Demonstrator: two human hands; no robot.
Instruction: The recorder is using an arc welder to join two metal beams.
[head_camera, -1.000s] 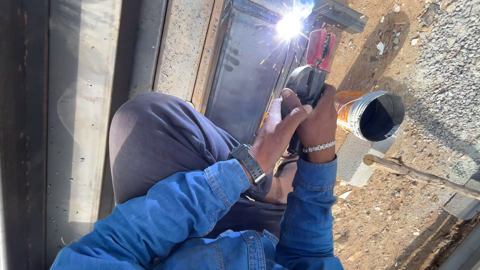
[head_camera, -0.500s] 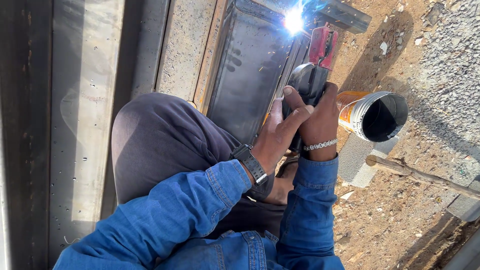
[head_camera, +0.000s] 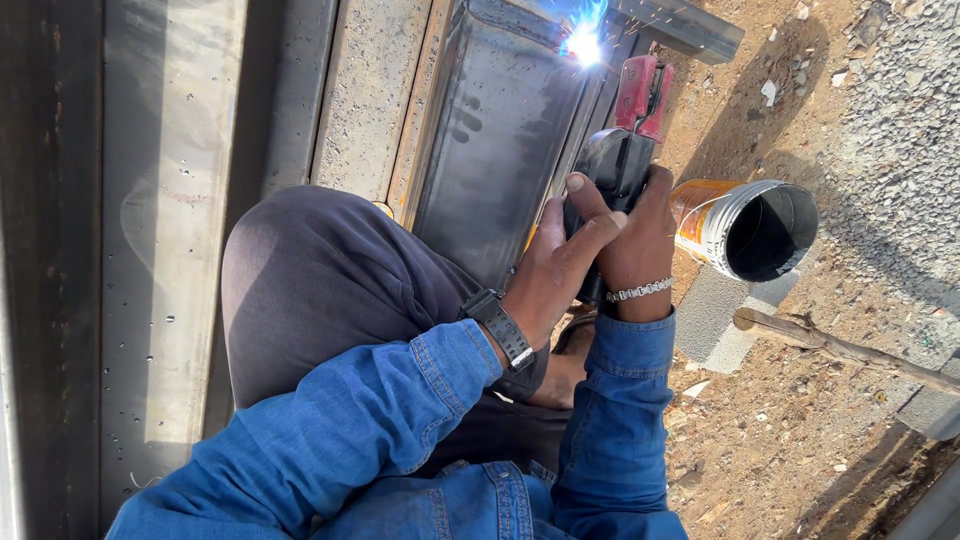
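Both hands are staying clamped on the welding electrode holder (head_camera: 625, 150), right hand (head_camera: 640, 235) gripping, left hand (head_camera: 555, 265) bracing, while the arc (head_camera: 583, 44) is dimming at the steel frame's (head_camera: 500, 130) upper corner, beside the bucket (head_camera: 750, 228).

I see open dirt ground (head_camera: 800, 420) right of my 2 hands, past the bucket (head_camera: 750, 228) and stick (head_camera: 850, 350). My bent knee (head_camera: 320, 280) and the steel frame (head_camera: 500, 130) block the left.

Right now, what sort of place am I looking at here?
Probably an outdoor building or metalwork site. Both hands, left hand and right hand, grip a welding holder sparking against a steel frame, with bare dirt ground, gravel and an empty bucket beside.
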